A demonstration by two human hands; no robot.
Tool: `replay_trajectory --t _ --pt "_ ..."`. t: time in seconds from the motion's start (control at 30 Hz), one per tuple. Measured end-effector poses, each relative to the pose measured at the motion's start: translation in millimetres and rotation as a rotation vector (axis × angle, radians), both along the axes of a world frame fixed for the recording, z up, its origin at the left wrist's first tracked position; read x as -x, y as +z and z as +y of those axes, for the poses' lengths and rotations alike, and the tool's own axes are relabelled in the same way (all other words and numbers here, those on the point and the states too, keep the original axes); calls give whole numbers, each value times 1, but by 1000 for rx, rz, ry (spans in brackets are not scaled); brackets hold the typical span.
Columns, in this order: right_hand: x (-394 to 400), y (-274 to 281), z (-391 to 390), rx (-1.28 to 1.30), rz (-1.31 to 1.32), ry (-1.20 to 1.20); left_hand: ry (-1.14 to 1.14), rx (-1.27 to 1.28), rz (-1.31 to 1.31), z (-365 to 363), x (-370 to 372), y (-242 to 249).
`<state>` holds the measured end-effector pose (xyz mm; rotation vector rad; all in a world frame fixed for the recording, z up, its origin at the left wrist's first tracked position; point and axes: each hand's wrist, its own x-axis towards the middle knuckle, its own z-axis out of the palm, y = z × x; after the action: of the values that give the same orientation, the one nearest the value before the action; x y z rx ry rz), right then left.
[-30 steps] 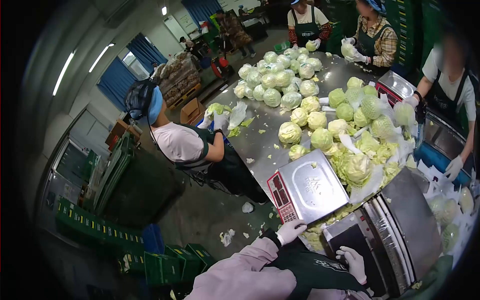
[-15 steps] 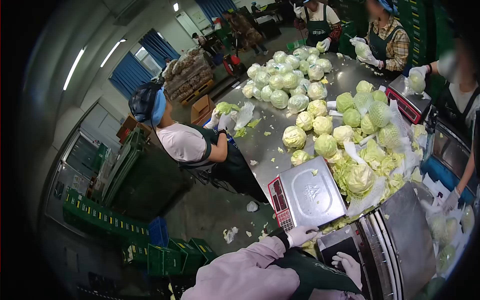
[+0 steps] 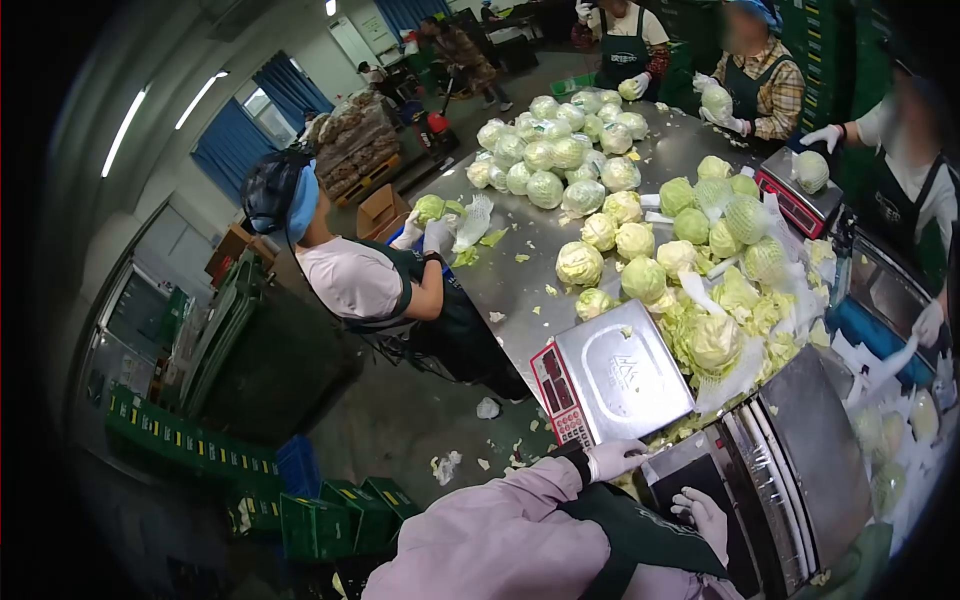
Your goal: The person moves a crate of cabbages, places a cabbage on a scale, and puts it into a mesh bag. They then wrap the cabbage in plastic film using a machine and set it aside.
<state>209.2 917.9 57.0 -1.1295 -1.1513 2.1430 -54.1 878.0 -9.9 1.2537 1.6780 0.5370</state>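
My left hand (image 3: 614, 460), in a white glove, lies by the near edge of the electronic scale (image 3: 622, 375); its fingers are stretched out and hold nothing I can see. The scale's steel pan carries no cabbage, only small leaf scraps. My right hand (image 3: 704, 520), also gloved, is over the dark plate of the wrapping machine (image 3: 757, 500), fingers apart and slightly bent, with nothing in it. Beyond the scale, peeled cabbages (image 3: 716, 342) and loose leaves are heaped on the steel table (image 3: 500, 280).
Wrapped cabbages (image 3: 545, 188) are piled at the far side. A co-worker (image 3: 350, 270) on the left handles a cabbage (image 3: 428, 208). Other people stand across the table and at the right, near a second scale (image 3: 780, 207). Green crates (image 3: 318, 525) stand on the floor at lower left.
The view has shifted slightly. At the far right, a co-worker's hand has come off the cabbage, which now sits on the second scale. My hands stay in nearly the same places.
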Motion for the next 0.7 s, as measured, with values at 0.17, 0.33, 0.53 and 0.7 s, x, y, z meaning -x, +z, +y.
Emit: replay_trajectory --t 0.17,0.33,0.53,0.7 --pt "2 8 -12 -88 -36 21 -19 -64 -11 -15 0 -2" --pt "4 14 -23 -111 -24 28 2 42 -43 -27 0 5" --pt "5 42 -12 -196 -64 161 -54 13 -42 -31 31 0" --pt "-5 102 40 -498 -184 99 96 -156 225 5 111 34"
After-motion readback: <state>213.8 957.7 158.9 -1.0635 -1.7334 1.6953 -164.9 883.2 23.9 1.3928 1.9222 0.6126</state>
